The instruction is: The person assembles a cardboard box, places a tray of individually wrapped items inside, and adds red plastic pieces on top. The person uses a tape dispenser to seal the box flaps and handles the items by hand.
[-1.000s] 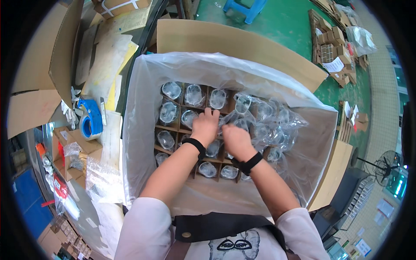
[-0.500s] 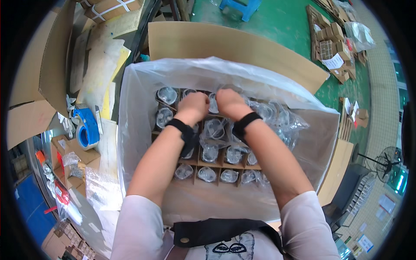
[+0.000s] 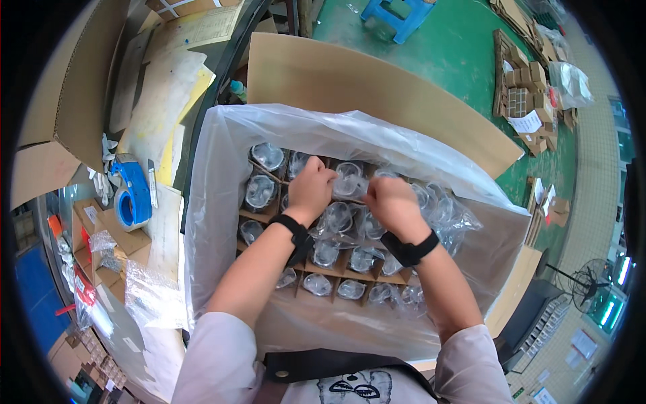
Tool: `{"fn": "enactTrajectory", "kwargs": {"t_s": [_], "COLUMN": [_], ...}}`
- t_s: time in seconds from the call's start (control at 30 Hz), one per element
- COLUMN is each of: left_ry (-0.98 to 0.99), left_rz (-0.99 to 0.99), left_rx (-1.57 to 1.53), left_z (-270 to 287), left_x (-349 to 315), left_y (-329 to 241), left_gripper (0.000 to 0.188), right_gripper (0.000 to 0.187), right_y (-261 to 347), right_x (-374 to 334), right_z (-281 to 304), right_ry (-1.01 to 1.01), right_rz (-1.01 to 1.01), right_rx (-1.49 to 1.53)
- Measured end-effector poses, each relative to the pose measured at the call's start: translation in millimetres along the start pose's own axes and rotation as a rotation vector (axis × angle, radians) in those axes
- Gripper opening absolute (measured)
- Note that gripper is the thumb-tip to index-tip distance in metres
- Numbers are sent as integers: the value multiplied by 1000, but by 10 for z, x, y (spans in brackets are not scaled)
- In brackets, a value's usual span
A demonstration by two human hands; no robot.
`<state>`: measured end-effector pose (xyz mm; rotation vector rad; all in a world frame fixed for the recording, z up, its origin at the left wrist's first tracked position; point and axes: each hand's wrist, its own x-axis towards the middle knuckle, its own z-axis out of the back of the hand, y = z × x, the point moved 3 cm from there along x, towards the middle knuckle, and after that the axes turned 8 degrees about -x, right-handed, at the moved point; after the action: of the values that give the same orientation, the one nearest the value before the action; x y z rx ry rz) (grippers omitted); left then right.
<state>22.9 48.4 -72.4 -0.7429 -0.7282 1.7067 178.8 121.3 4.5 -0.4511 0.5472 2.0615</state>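
Note:
A large cardboard box lined with a translucent plastic bag [image 3: 222,155] stands before me. Inside, cardboard dividers [image 3: 342,261] make cells holding several round clear pieces, such as the clear-bagged piece [image 3: 268,156] in the far left corner. My left hand [image 3: 311,193] is closed, its fingertips pinching the clear plastic wrap [image 3: 350,186] of a round piece in the far row. From the other side, my right hand [image 3: 397,205] is closed too, thumb and fingers gripping that wrap. More loose clear wrap [image 3: 457,214] lies over the pieces on the right.
A raised cardboard flap [image 3: 377,87] stands beyond the box. On the left-hand table lie a blue tape dispenser [image 3: 132,192], a box cutter [image 3: 153,185] and bubble wrap [image 3: 155,293]. A blue stool [image 3: 398,17] and a pallet of cartons [image 3: 528,94] are on the green floor.
Both hands have come nearer to me, and the right has moved farther from the left. Clear wrap now shows between them. The view has shifted slightly.

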Motion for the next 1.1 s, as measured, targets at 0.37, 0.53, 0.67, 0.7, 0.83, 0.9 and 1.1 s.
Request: {"fn": "enactTrajectory", "kwargs": {"t_s": [0.37, 0.53, 0.67, 0.7, 0.83, 0.9, 1.1], "left_ry": [-166, -138, 124, 52, 25, 76, 15], "left_rz": [379, 434, 570, 604, 401, 163, 200], "left_rx": [-367, -180, -735, -793, -186, 311, 279], "left_z": [53, -209, 190, 276, 430, 347, 310], "left_x": [36, -38, -124, -117, 88, 144, 167], "left_y": [-62, 105, -195, -164, 172, 163, 333], "left_gripper": [52, 56, 53, 44, 23, 24, 19], "right_gripper": [16, 15, 23, 25, 14, 11, 16], "right_y": [-115, -35, -205, -178, 287, 523, 665], "right_x": [434, 374, 239, 174, -98, -57, 306], "right_z": [-174, 96, 194, 215, 334, 347, 162], "right_ry": [-170, -334, -446, -483, -545, -445, -222], "right_rz": [-45, -85, -106, -94, 120, 182, 191], "right_rx": [94, -129, -129, -99, 233, 336, 284]}}
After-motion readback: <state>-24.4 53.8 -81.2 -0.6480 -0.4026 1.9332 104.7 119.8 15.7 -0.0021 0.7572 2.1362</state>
